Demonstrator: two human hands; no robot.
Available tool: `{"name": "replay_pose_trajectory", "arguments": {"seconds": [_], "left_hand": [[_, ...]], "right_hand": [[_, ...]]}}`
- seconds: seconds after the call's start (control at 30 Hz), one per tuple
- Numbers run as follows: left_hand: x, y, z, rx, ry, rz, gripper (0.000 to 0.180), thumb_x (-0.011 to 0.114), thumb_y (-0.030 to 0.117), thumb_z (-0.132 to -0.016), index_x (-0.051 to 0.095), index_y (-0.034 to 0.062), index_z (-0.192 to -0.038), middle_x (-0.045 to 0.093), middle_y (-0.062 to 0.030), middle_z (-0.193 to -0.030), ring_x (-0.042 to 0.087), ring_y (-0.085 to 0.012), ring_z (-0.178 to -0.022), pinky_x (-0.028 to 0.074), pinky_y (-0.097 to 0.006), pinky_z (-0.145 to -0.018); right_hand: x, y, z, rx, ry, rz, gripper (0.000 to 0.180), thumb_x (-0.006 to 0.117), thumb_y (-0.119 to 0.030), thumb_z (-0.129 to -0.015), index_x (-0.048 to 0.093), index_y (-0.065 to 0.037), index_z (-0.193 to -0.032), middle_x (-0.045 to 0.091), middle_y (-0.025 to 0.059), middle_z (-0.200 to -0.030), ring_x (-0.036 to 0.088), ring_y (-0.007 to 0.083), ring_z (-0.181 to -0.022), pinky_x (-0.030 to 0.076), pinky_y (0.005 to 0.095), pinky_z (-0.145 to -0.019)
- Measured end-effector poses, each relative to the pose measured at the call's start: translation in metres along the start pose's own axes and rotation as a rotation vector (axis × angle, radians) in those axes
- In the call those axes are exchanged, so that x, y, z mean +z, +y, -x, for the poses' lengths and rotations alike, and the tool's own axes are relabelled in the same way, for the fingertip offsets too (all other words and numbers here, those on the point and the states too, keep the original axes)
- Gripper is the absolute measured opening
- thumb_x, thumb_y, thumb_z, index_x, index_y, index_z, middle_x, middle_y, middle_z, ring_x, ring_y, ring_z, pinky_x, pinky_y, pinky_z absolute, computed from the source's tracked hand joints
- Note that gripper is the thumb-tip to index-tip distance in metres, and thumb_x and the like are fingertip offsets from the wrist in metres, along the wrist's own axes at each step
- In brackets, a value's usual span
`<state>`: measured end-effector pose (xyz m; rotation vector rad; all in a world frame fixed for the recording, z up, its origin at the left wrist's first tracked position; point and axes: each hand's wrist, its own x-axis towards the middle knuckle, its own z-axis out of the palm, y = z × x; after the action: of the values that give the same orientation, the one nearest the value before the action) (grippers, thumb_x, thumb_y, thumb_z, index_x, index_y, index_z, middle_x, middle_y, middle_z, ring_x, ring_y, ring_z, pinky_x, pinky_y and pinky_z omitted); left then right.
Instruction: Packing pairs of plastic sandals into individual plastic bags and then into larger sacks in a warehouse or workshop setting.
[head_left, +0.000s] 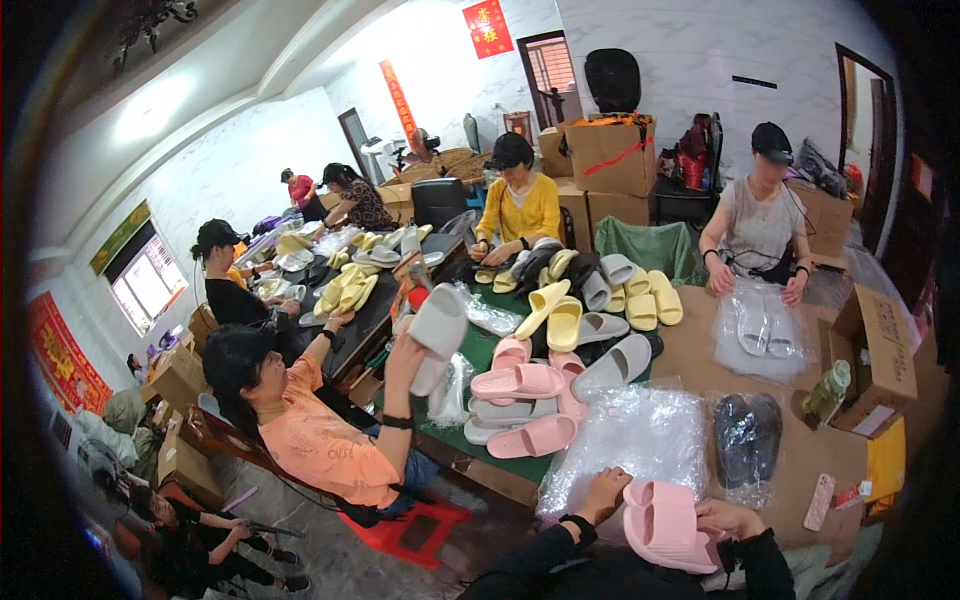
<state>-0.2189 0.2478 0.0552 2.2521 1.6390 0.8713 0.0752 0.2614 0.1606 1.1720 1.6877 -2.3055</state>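
Observation:
At the near edge of the table, my right hand (730, 518) grips a pair of pink slippers (660, 520) by the side, its fingers closed around them. To their left, my left hand (603, 494) rests at the near edge of a pile of clear plastic bags (640, 435), fingers bent and pressed together on the plastic. Its fingertips are small, and the pinch is partly hidden. More pink slippers (535, 437) lie beyond the bags, mixed with grey slippers (613, 365). A bagged dark pair (747, 440) lies right of the pile.
At right are a pink phone (819, 502), a green bottle (826, 393), an open carton (875, 350) and a yellow packet (886, 465). A co-worker in orange (325, 440) lifts grey slippers at left. Across the table, another person (762, 225) handles bagged white slippers (766, 325).

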Motion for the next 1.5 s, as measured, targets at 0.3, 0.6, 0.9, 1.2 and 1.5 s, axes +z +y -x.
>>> {"name": "replay_pose_trajectory", "arguments": {"seconds": [0.3, 0.6, 0.9, 1.2, 1.5], "left_hand": [[-0.009, 0.015, -0.001, -0.082, 0.21, -0.147, 0.03, 0.057, 0.019, -0.078, 0.063, 0.0156, -0.107, 0.055, -0.0061, -0.115, 0.052, -0.0275, -0.1, 0.04, -0.041, -0.084], [-0.017, 0.029, -0.015, -0.103, 0.393, 0.149, 0.033, 0.059, 0.017, -0.081, 0.063, 0.022, -0.114, 0.05, -0.0125, -0.123, 0.049, -0.0331, -0.109, 0.032, -0.051, -0.097], [-0.026, 0.066, -0.026, 0.062, 0.245, 0.132, 0.029, 0.058, 0.018, -0.083, 0.067, 0.0233, -0.109, 0.05, -0.0078, -0.127, 0.04, -0.0314, -0.121, 0.024, -0.053, -0.102], [-0.057, 0.102, -0.027, 0.411, 0.195, 0.117, 0.028, 0.061, 0.017, -0.079, 0.067, 0.0232, -0.106, 0.044, -0.0093, -0.133, 0.035, -0.0326, -0.126, 0.017, -0.053, -0.105], [-0.046, 0.071, -0.018, -0.146, 0.294, 0.542, 0.068, 0.059, 0.017, -0.085, 0.022, 0.0069, -0.142, 0.03, -0.0214, -0.14, 0.03, -0.0346, -0.129, 0.024, -0.041, -0.106]], "right_hand": [[0.014, 0.0, -0.013, 0.023, 0.203, -0.282, 0.026, 0.056, -0.011, -0.089, 0.061, 0.0, -0.112, 0.058, -0.0015, -0.074, 0.051, 0.0063, -0.058, 0.041, 0.0209, -0.048], [0.008, 0.04, -0.047, -0.239, 0.558, 0.055, 0.019, 0.05, -0.007, -0.087, 0.066, 0.0, -0.094, 0.062, -0.001, -0.077, 0.054, 0.0077, -0.069, 0.043, 0.0217, -0.059], [0.023, 0.025, -0.067, -0.577, 0.862, 0.812, 0.011, 0.055, -0.012, -0.074, 0.058, -0.002, -0.075, 0.06, 0.0138, -0.072, 0.056, 0.0286, -0.075, 0.042, 0.0397, -0.068], [0.023, 0.054, -0.129, -0.768, 0.956, 0.084, 0.025, 0.059, -0.019, -0.082, 0.055, 0.0, -0.098, 0.059, 0.0175, -0.092, 0.057, 0.033, -0.086, 0.043, 0.0481, -0.071], [0.027, 0.005, -0.119, -0.749, 0.965, -0.094, 0.018, 0.052, -0.012, -0.091, 0.05, 0.0, -0.103, 0.053, 0.0074, -0.068, 0.054, 0.0164, -0.065, 0.046, 0.0305, -0.057]]}}
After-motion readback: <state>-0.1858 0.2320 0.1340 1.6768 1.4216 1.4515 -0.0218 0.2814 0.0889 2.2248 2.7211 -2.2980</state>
